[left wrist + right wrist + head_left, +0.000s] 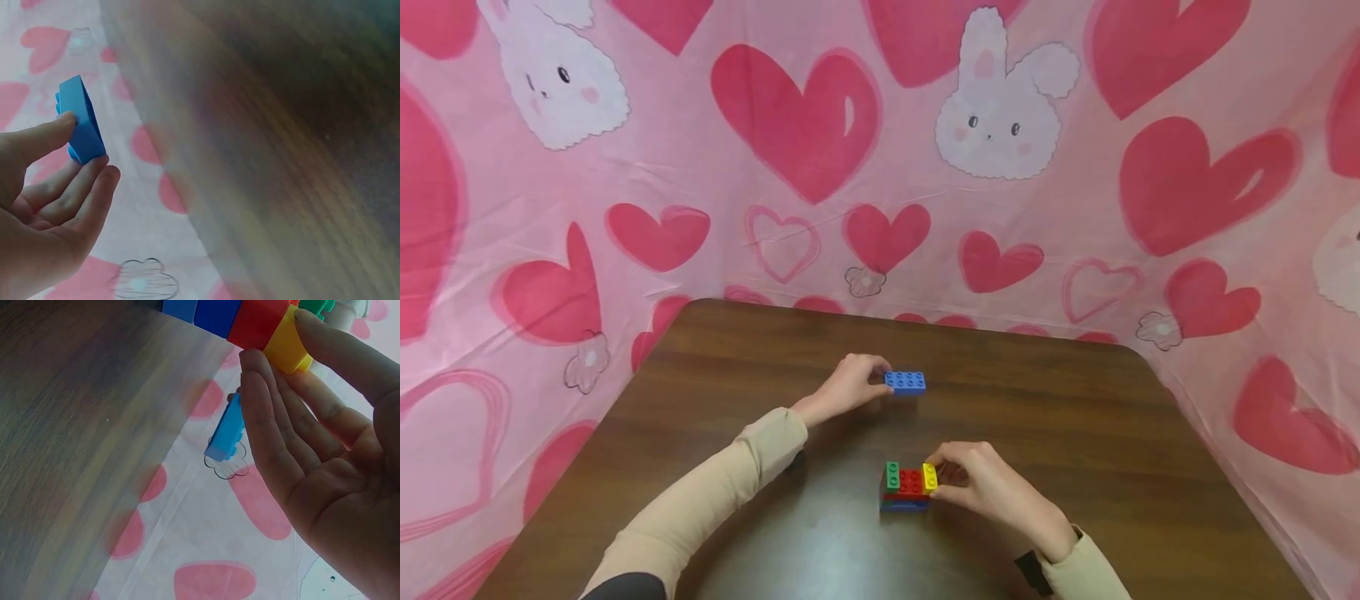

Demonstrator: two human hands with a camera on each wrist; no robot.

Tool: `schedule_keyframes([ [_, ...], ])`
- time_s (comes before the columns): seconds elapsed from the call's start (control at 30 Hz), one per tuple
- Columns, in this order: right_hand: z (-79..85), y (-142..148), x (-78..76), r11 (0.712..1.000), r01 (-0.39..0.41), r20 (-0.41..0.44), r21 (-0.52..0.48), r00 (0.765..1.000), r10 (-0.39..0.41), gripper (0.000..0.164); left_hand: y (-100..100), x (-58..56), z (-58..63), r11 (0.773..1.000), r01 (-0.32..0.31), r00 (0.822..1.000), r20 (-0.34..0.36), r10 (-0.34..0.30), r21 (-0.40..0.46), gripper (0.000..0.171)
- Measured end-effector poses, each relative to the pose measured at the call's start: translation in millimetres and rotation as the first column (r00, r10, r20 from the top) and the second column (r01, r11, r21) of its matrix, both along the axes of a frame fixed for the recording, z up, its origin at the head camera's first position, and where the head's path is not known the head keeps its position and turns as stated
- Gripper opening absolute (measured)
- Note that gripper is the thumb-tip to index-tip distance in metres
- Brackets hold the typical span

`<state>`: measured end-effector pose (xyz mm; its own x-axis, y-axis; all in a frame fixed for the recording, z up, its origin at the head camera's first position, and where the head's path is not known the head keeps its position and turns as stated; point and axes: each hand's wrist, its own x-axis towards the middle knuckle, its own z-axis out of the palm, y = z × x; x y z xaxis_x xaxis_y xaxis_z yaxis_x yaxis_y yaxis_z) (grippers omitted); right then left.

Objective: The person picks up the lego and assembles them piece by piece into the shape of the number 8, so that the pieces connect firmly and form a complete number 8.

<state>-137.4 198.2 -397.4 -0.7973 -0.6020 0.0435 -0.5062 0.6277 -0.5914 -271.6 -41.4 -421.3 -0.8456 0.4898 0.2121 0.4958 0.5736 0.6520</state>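
My left hand point(852, 387) pinches a blue toy building brick point(906, 382) by its left end, towards the far part of the table. The left wrist view shows the thumb on one side of this brick point(82, 122) and fingertips under its end. Nearer to me is a small stack of bricks. On its top a green brick point(892, 477) and a yellow brick point(929, 478) sit at either end of a red brick point(911, 482), with blue point(905, 506) below. With thumb and fingers, my right hand point(1000, 492) grips the yellow brick point(289, 344).
The dark wooden table point(760, 350) has rounded far corners. Behind it and on both sides hangs a pink cloth point(820, 242) with hearts and rabbits. My left forearm point(700, 492) reaches across the table's left part.
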Motion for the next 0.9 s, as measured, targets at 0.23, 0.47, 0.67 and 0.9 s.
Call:
schedule_keyframes([
  [0.23, -0.5, 0.9, 0.1, 1.000, 0.004, -0.003, -0.004, 1.000, -0.004, 0.025, -4.4, 21.1, 10.7, 0.999, 0.042, 0.999, -0.022, -0.041, 0.019, 0.030],
  [0.47, -0.9, 1.2, 0.5, 1.000, 0.013, 0.027, -0.004, 1.000, -0.013, 0.025, -9.1, 39.2, 19.0, 0.997, 0.070, 0.997, -0.034, -0.069, 0.030, 0.030],
  [0.67, -3.2, 1.0, 3.0, 1.000, 0.023, -0.003, 0.006, 1.000, -0.023, 0.027, -10.1, 52.9, 24.6, 0.996, 0.088, 0.996, -0.021, -0.088, 0.016, 0.033],
  [0.9, -6.4, -0.3, 4.0, 1.000, 0.025, -0.050, 0.004, 0.998, -0.025, 0.028, -14.5, 66.7, 30.6, 0.995, 0.095, 0.996, -0.001, -0.095, 0.036, 0.032],
])
